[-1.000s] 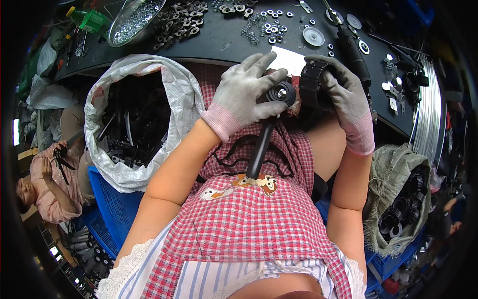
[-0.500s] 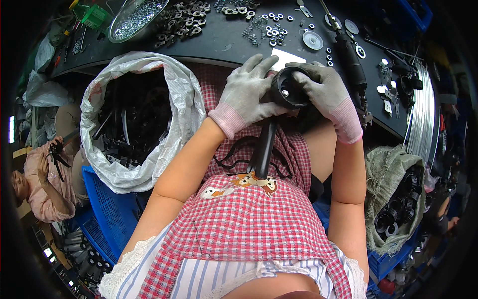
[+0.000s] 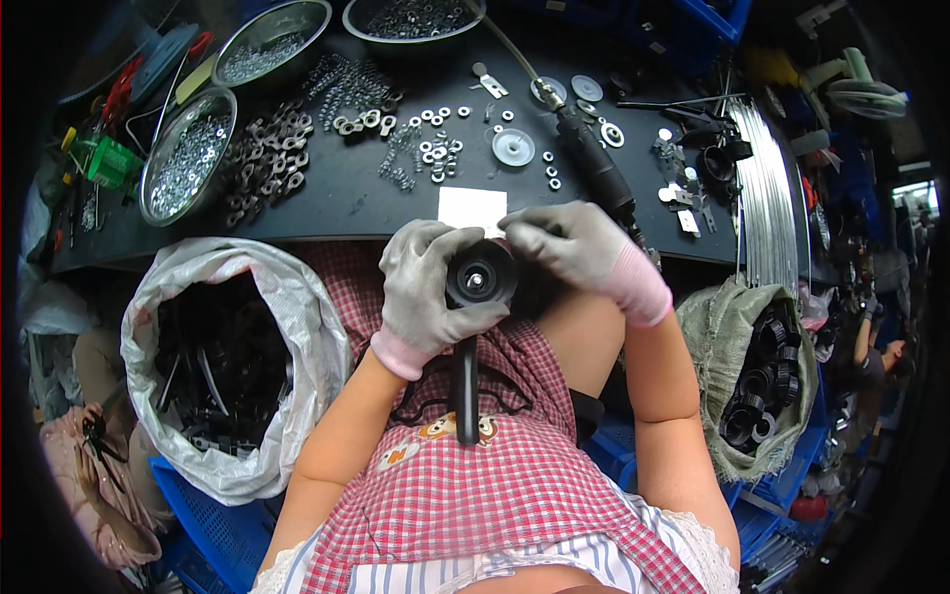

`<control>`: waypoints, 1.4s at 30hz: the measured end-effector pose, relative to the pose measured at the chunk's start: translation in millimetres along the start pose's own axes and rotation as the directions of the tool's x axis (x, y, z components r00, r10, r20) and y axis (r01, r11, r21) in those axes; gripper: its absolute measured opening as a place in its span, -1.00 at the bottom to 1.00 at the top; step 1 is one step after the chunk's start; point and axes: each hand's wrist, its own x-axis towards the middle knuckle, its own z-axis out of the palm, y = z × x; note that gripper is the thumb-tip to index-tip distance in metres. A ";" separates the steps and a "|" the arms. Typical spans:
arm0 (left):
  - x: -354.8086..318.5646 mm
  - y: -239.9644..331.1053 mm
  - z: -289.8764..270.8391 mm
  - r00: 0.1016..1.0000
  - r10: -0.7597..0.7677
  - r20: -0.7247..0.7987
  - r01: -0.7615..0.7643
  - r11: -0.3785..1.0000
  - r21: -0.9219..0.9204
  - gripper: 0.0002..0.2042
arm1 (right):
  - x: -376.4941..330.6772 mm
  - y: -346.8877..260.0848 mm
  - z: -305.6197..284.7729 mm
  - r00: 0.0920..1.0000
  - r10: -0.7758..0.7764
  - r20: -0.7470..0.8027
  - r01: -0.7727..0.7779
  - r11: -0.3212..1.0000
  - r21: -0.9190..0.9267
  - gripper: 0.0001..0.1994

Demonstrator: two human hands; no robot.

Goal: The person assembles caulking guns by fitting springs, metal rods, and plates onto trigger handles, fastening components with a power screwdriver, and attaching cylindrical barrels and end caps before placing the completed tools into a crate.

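My left hand (image 3: 419,287), in a grey glove with a pink cuff, is closed around a black round plastic cup (image 3: 482,274). A shiny metal piece sits in the middle of the cup. Below it a black tube-like handle (image 3: 466,396) points toward my apron; where the two meet is hidden. My right hand (image 3: 579,247), gloved the same way, hovers just right of the cup, its fingers loosely bent and pointing left. Nothing shows between those fingers. Beyond the cup, a white card (image 3: 473,210) lies at the table edge.
On the dark table (image 3: 336,203) are metal bowls (image 3: 188,158) of small parts, metal clips (image 3: 272,158), washers (image 3: 435,153), springs and a black power tool (image 3: 597,163). A white sack (image 3: 322,346) stands left, a green sack (image 3: 698,366) of black rings right. Other people are nearby.
My right hand has come off the cup, its thumb no longer inside. My left hand keeps its grip, and the cup's opening now faces up more. The view has shifted, showing more table.
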 end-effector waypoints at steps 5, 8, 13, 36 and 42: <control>-3.0 7.6 8.6 0.999 0.011 -0.048 -0.011 1.000 0.011 -0.29 | 54.2 68.9 -122.5 0.746 0.113 -0.656 -0.330 0.919 -0.217 -0.72; -10.0 5.7 17.1 0.995 -0.050 -0.092 0.044 0.997 -0.065 -0.22 | 92.0 117.0 -159.7 0.762 0.113 -0.638 -0.459 0.789 -0.408 -0.70; -12.6 4.6 24.2 0.989 -0.095 -0.115 0.076 0.984 -0.162 -0.25 | 121.3 148.5 -183.0 0.842 -0.208 -0.498 -0.307 0.576 -0.758 -0.66; -10.9 0.9 24.5 0.978 -0.141 -0.153 0.105 0.969 -0.224 -0.20 | -23.1 -27.2 29.7 0.786 -0.613 -0.080 0.438 0.644 -0.628 -0.76; -9.2 1.9 21.2 0.971 -0.117 -0.207 0.075 0.977 -0.200 -0.30 | -30.6 -31.5 24.6 0.807 -0.566 0.169 0.513 0.531 -0.675 -0.66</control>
